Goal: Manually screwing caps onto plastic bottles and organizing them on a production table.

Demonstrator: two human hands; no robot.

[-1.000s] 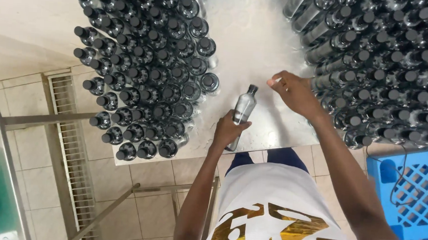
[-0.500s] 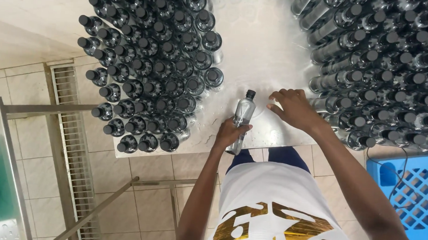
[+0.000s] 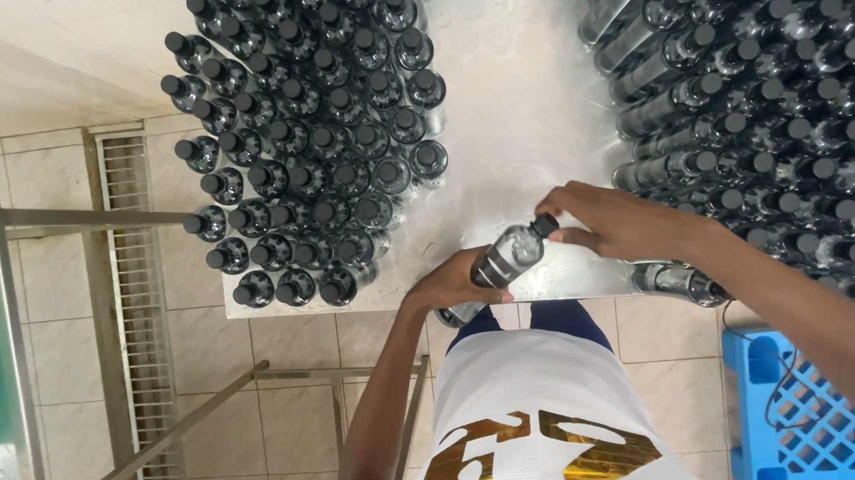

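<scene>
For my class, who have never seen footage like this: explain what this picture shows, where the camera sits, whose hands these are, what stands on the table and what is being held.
There is no machine here: a person works with two bare hands. The camera is worn on the head and looks straight down, so you see the person's own arms and white shirt. The left hand grips the body of a clear bottle, tilted over the table's edge. The right hand has its fingers at the bottle's black cap. On the shiny metal table stand two crowds of upright capped bottles, one group on the left, another on the right. A blue plastic crate sits on the tiled floor at the right.
</scene>
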